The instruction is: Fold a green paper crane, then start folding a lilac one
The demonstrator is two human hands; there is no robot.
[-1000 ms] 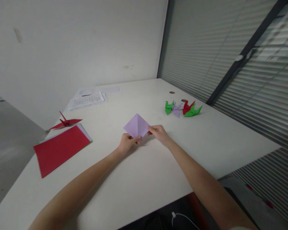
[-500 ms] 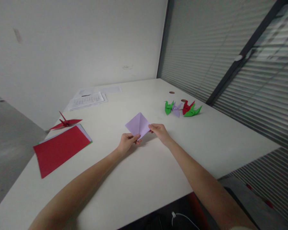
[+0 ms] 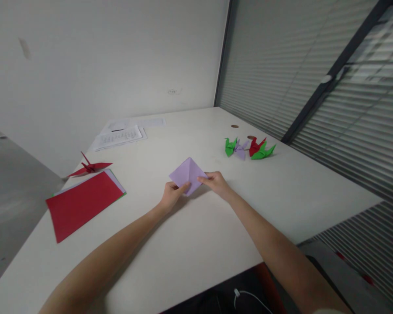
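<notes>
A folded square of light purple origami paper (image 3: 187, 171) is held up a little over the table, turned so it looks like a diamond with creases running through it. My left hand (image 3: 173, 195) grips its lower left edge, thumb on the front face and fingers hidden behind. My right hand (image 3: 216, 183) pinches the right corner, its thumb lying on the front and the other fingers behind the paper.
On the white table (image 3: 170, 261), a stack of red paper (image 3: 85, 205) lies at left beside a red paper crane (image 3: 90, 167). Several small cranes, including a green one (image 3: 263, 151), stand at right. Printed sheets (image 3: 119, 137) lie at the back left.
The purple paper has shifted slightly down and left. My right thumb has slid further inward over its front, and my left fingers have gone out of sight behind it.
</notes>
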